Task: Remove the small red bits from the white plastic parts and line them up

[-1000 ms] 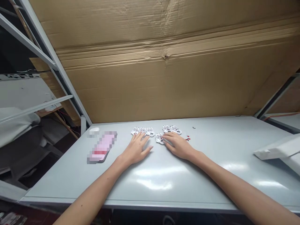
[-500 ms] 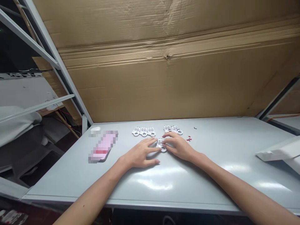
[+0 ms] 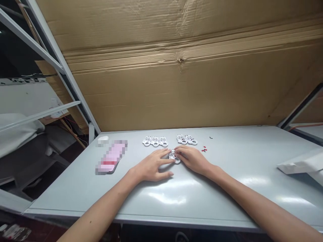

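Observation:
A small white plastic part (image 3: 177, 160) with a ring at its near end lies on the grey table between my hands. My left hand (image 3: 152, 165) rests beside it, with two fingertips set against its edges, holding it in place; the other visible fingers are spread. From the right, my right hand (image 3: 193, 159) has its thumb and fingers drawn together at the part's upper end. Whatever is between those fingertips is too small or hidden to make out. Beyond my hands are three similar white parts (image 3: 155, 142) in a row and two more white parts (image 3: 186, 139).
Small red pieces (image 3: 204, 149) and a dark bit (image 3: 211, 137) lie right of my hands. A pink, partly blurred flat object (image 3: 113, 156) and a white object (image 3: 103, 138) are at the left. White packaging (image 3: 300, 163) is at the right; a cardboard wall (image 3: 176, 97) stands behind.
My right hand's fingers have closed together and shifted slightly down at the part's upper end, uncovering the two white parts behind. My left hand has barely moved.

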Available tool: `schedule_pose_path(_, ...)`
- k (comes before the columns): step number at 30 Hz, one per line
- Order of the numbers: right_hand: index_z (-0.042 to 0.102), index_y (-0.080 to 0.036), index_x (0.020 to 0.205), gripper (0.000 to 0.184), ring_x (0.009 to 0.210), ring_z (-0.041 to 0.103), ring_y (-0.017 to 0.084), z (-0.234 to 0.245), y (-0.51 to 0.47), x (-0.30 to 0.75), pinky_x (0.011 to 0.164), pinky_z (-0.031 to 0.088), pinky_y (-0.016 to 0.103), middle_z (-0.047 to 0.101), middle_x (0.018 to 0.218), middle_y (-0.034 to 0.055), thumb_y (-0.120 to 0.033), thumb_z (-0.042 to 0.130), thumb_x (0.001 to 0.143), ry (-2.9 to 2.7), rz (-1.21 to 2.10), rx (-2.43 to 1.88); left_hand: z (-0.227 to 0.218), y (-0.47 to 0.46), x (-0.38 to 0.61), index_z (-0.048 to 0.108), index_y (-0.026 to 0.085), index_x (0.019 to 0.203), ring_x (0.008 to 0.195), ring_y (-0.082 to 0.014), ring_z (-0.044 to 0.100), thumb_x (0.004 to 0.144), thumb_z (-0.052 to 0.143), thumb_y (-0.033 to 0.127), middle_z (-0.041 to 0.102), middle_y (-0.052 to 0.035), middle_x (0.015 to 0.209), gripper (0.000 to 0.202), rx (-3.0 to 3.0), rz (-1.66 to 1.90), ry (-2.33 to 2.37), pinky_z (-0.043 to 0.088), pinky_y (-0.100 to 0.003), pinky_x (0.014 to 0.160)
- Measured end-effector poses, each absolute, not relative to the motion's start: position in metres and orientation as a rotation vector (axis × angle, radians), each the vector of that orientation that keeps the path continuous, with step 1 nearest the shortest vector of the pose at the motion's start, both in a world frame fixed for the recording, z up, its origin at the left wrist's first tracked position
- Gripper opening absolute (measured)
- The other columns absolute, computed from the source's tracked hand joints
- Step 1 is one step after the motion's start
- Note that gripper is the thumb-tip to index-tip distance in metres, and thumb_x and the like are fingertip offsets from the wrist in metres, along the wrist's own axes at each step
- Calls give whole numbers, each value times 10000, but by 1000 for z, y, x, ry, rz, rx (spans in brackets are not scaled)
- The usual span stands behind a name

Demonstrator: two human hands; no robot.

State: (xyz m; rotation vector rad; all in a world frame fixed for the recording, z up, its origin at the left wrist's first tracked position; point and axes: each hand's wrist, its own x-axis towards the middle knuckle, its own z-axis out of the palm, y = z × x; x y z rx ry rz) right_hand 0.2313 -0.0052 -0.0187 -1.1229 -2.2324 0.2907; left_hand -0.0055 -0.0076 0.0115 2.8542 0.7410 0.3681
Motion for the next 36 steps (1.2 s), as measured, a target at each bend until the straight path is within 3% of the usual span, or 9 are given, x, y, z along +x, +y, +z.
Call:
schedule_pose_path(4, 685, -221, 896, 191, 819, 653, 231, -9, -8, 227, 774, 501, 390, 724, 904, 64, -274, 503, 918, -1985, 508, -1169, 12, -8, -6, 605, 258, 1339, 1443, -323, 318, 946, 568, 493, 364, -105, 1558, 460, 2848, 363, 745, 293, -492, 1167)
schedule_pose_path(8, 692, -210, 869, 171, 799, 647, 187, 7, -9, 230, 778, 522, 340, 696, 880, 43, -378, 677, 834, -1425, 1158, -1099, 11, -9, -7, 577, 271, 1367, 1452, -317, 301, 948, 560, 503, 343, -104, 1568, 480, 2841, 332, 780, 305, -498, 1157)
schedule_pose_path(12, 717, -222, 978, 233, 761, 613, 110, 13, -4, 240, 770, 531, 232, 675, 921, 16, -253, 780, 756, -927, 1577, -926, 12, -10, -6, 578, 277, 1364, 1440, -316, 326, 945, 569, 485, 361, -94, 1561, 468, 2834, 336, 774, 313, -485, 1155)
schedule_pose_path(15, 720, -219, 923, 164, 784, 627, 123, 7, 0, 242, 788, 559, 228, 674, 902, 26, -169, 742, 768, -783, 1636, -885, 13, -11, -6, 584, 270, 1360, 1430, -322, 343, 946, 564, 489, 371, -106, 1554, 469, 2832, 333, 782, 318, -482, 1152)
schedule_pose_path(18, 703, -222, 918, 123, 883, 664, 163, 0, 3, 240, 907, 567, 296, 690, 948, 57, -157, 665, 821, -787, 1675, -928, 13, -11, -7, 582, 269, 1362, 1434, -323, 333, 952, 547, 507, 361, -113, 1559, 475, 2828, 321, 793, 323, -484, 1147)
schedule_pose_path(22, 664, -216, 965, 196, 1118, 646, 212, -4, 5, 240, 1068, 491, 387, 694, 1104, 104, -117, 560, 832, -899, 1659, -1015, 13, -11, -7, 577, 281, 1363, 1428, -317, 347, 959, 533, 514, 364, -102, 1559, 469, 2823, 322, 799, 334, -483, 1141)
schedule_pose_path(26, 641, -206, 1003, 290, 1262, 572, 226, -3, 3, 241, 1124, 436, 418, 661, 1249, 118, -76, 521, 773, -941, 1619, -1033, 13, -11, -7, 566, 298, 1373, 1422, -320, 356, 964, 524, 507, 374, -103, 1553, 461, 2819, 321, 803, 342, -487, 1133)
schedule_pose_path(32, 636, -185, 953, 182, 1231, 603, 250, 6, 0, 239, 1121, 431, 445, 678, 1235, 152, -206, 476, 870, -737, 1677, -985, 13, -13, -7, 561, 290, 1378, 1414, -326, 365, 961, 524, 513, 368, -108, 1556, 474, 2830, 306, 814, 336, -487, 1134)
schedule_pose_path(36, 636, -173, 969, 245, 1227, 607, 246, 9, -1, 239, 1105, 449, 423, 673, 1249, 170, -277, 417, 942, -722, 1734, -938, 14, -13, -6, 564, 289, 1371, 1408, -323, 372, 965, 513, 515, 378, -116, 1547, 467, 2840, 303, 816, 352, -486, 1121)
